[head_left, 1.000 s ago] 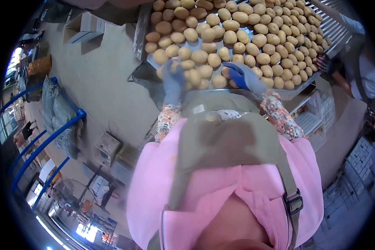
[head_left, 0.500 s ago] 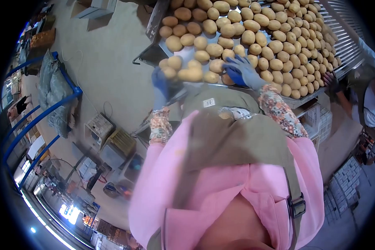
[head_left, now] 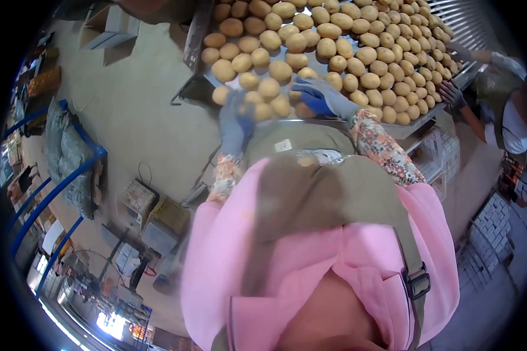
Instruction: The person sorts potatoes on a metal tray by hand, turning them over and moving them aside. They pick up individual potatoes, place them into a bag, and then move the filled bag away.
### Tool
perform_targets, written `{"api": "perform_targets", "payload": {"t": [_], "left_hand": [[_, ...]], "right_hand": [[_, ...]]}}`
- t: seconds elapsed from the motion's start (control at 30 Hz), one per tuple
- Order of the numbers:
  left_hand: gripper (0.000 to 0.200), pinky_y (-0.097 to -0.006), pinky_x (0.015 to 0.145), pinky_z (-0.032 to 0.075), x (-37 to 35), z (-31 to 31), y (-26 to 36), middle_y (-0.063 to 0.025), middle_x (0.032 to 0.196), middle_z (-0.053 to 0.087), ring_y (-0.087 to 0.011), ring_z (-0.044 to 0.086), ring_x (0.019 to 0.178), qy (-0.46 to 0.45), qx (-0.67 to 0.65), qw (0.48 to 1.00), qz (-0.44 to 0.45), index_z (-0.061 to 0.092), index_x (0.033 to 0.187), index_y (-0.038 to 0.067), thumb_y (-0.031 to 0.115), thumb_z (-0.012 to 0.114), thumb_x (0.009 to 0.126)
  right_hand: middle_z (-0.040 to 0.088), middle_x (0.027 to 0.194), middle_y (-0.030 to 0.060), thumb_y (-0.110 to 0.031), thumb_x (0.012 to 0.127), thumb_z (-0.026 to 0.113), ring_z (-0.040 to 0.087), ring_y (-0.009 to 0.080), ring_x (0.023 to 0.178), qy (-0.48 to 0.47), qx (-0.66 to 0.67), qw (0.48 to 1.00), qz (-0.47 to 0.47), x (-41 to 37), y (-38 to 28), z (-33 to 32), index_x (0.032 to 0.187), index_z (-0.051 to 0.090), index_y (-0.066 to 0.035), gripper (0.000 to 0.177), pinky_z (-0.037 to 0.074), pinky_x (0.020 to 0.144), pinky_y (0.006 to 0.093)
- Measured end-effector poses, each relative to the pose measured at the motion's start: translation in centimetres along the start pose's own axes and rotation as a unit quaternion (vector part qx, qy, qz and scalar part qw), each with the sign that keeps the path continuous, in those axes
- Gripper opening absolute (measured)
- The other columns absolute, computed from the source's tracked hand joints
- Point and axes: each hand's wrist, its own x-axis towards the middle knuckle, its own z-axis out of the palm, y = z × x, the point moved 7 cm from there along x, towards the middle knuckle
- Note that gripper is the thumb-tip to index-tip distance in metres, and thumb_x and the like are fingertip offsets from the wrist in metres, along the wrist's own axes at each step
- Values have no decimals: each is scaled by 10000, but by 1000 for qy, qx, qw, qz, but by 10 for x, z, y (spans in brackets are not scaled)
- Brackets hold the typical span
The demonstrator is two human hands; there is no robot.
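Many potatoes [head_left: 280, 71] lie in a layer over a metal sorting table [head_left: 194, 50]. My left hand [head_left: 237, 120], in a grey and blue glove, is at the near left corner beside a few potatoes; motion smears its fingers, and whether it grips one I cannot make out. My right hand [head_left: 323, 97], gloved the same way, lies over potatoes near the front edge with its fingers stretched out to the left. A potato [head_left: 304, 110] shows just below those fingers, partly hidden.
At the right edge of the table another person's gloved hand [head_left: 452, 93] touches the potatoes. White plastic crates [head_left: 436, 152] stand under the table. To the left are a blue metal frame [head_left: 58, 186] with filled sacks [head_left: 70, 149], a yellowish crate [head_left: 168, 216] and a cardboard box [head_left: 110, 26].
The view has shifted, so the table sits further left and higher. My left hand has moved right, closer to my right hand. My right hand's fingers have swept left across the potatoes.
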Motion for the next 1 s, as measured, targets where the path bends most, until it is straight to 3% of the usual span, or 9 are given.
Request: {"api": "perform_targets", "payload": {"t": [0.07, 0.23, 0.33, 0.4, 0.47, 0.67, 0.8, 0.97, 1.0], "left_hand": [[357, -414, 911, 451, -6, -14, 5, -208, 1171, 581, -396, 550, 1064, 56, 14, 997, 55, 583, 1159, 24, 197, 615, 847], [456, -497, 1076, 284, -5, -9, 17, -184, 1364, 487, -398, 417, 1273, 89, 186, 972, 110, 492, 1322, 53, 274, 545, 927], [468, -500, 1093, 247, 12, 46, 22, -147, 1402, 469, -405, 387, 1298, -51, 117, 986, 108, 476, 1361, 102, 312, 508, 943], [511, -521, 1104, 211, 12, 52, 6, -120, 1453, 419, -409, 353, 1323, -71, 119, 988, 68, 451, 1394, 146, 380, 492, 941], [577, -545, 1102, 192, 7, 36, 18, -140, 1474, 379, -415, 340, 1326, -104, 352, 929, 52, 430, 1410, 139, 451, 488, 928], [602, -560, 1099, 185, -22, -2, -29, -156, 1486, 350, -399, 334, 1332, -7, 265, 964, 15, 386, 1439, 145, 436, 498, 925], [575, -564, 1099, 196, 9, -7, 6, -178, 1460, 373, -382, 334, 1340, 53, 393, 918, 20, 362, 1441, 120, 357, 499, 936], [605, -519, 1094, 269, 72, 44, 21, -181, 1488, 327, -436, 316, 1339, 19, 127, 992, -3, 359, 1445, 156, 387, 532, 913], [605, -519, 1094, 269, 69, 46, 22, -181, 1488, 327, -436, 316, 1339, 18, 133, 991, -7, 359, 1445, 156, 387, 532, 913]], "right_hand": [[363, 1502, 75, -181, 927, 484, 283, 340, 1396, 63, -654, 748, 95, -26, 12, -32, 1280, 582, -318, 391, 235, 1107, 575], [217, 1570, 82, -176, 923, 540, 211, 386, 1412, 63, -485, 871, 54, 14, 71, -9, 1183, 661, -332, 326, 93, 1149, 550], [611, 1164, 118, -173, 848, 634, 599, 265, 974, 25, -187, 980, -60, 64, 51, 30, 1175, 653, -187, 328, 489, 816, 395], [625, 1088, 120, -200, 873, 598, 601, 214, 943, -86, -885, 443, -109, 84, 67, 56, 1197, 580, -45, 359, 494, 803, 368], [586, 1190, 61, -122, 924, 520, 562, 165, 979, 7, -288, 945, -156, 57, 49, 6, 1279, 555, -105, 358, 460, 829, 345], [357, 1499, 78, -232, 837, 616, 194, 395, 1419, 91, -604, 792, -9, -56, 1, -42, 1345, 514, -296, 522, 151, 1154, 522], [378, 1496, 85, -239, 846, 607, 219, 351, 1423, 147, -179, 972, 46, -2, 37, -23, 1386, 464, -306, 563, 71, 1172, 513], [686, 1010, 72, -289, 905, 580, 631, 216, 928, 12, -300, 950, 83, 57, -13, 25, 1310, 527, -153, 430, 482, 855, 367], [662, 934, 51, -319, 930, 547, 586, 135, 756, -12, -16, 996, 91, 70, 24, 10, 1253, 559, -113, 383, 481, 672, 321]]}}
